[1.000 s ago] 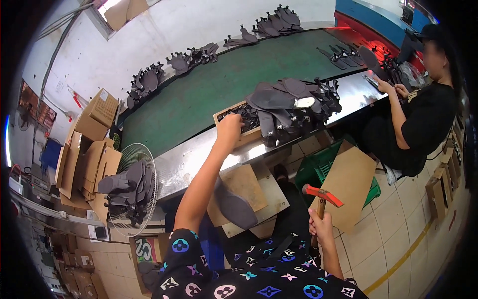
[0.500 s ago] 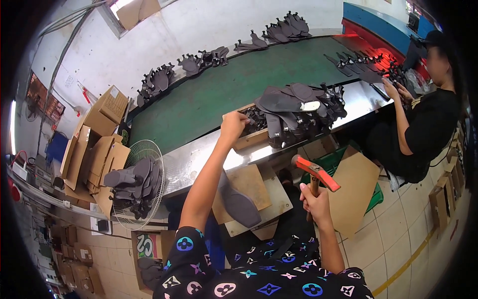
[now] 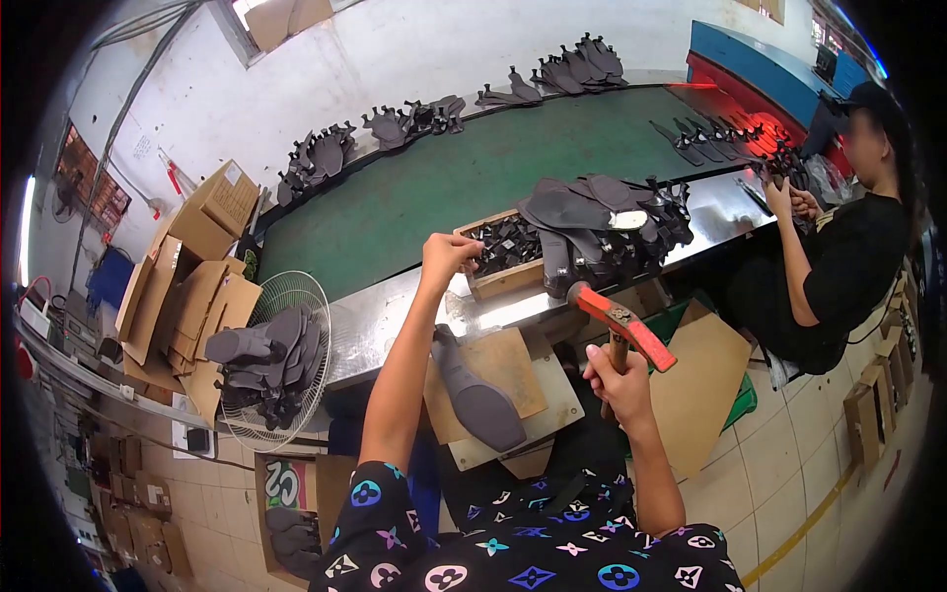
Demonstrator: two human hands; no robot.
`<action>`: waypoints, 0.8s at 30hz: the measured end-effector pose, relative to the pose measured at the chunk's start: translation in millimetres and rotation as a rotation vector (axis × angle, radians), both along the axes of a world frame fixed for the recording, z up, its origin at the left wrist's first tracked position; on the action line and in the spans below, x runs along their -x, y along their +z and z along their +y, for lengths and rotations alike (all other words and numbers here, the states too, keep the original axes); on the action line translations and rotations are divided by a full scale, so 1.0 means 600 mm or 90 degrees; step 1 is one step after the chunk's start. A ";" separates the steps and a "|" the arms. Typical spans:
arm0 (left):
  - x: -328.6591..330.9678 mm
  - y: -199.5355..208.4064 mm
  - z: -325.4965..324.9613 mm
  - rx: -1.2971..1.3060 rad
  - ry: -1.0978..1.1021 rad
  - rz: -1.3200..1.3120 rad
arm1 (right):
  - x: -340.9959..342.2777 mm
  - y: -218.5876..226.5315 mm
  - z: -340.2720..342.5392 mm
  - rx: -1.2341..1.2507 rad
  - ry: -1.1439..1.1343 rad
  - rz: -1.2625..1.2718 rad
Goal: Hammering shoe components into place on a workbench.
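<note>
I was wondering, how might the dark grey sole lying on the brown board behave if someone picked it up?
The sole looks thin for its length, so it would probably feel light and bend somewhat. Lying flat on the brown board, it seems unlikely to roll or tip.

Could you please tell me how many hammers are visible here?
1: the hammer with the orange-red head, held head-up in the right hand. Others may be hidden.
</note>
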State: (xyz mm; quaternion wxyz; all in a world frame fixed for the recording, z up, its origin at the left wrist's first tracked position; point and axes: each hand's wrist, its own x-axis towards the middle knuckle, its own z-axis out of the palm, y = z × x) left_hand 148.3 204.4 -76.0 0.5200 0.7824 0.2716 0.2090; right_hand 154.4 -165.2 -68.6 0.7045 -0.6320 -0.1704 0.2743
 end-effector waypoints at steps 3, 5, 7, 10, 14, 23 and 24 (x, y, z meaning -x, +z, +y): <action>0.035 0.010 -0.006 0.062 0.002 -0.087 | 0.008 0.008 0.026 -0.056 0.025 -0.087; 0.061 0.036 -0.060 0.149 -0.021 -0.172 | 0.000 0.004 0.035 -0.105 0.032 -0.162; 0.090 0.076 -0.137 0.204 -0.070 -0.213 | -0.020 -0.014 0.046 -0.189 0.042 -0.288; 0.167 0.123 -0.233 0.289 -0.067 -0.231 | -0.002 0.030 0.069 -0.213 0.082 -0.199; 0.240 0.126 -0.290 0.354 -0.085 -0.299 | 0.038 0.100 0.089 -0.226 0.149 -0.127; 0.295 0.073 -0.268 -0.030 -0.042 -0.286 | 0.069 0.099 0.122 -0.114 0.260 -0.060; 0.300 0.048 -0.250 -0.083 -0.036 -0.239 | 0.070 0.081 0.129 -0.090 0.269 -0.067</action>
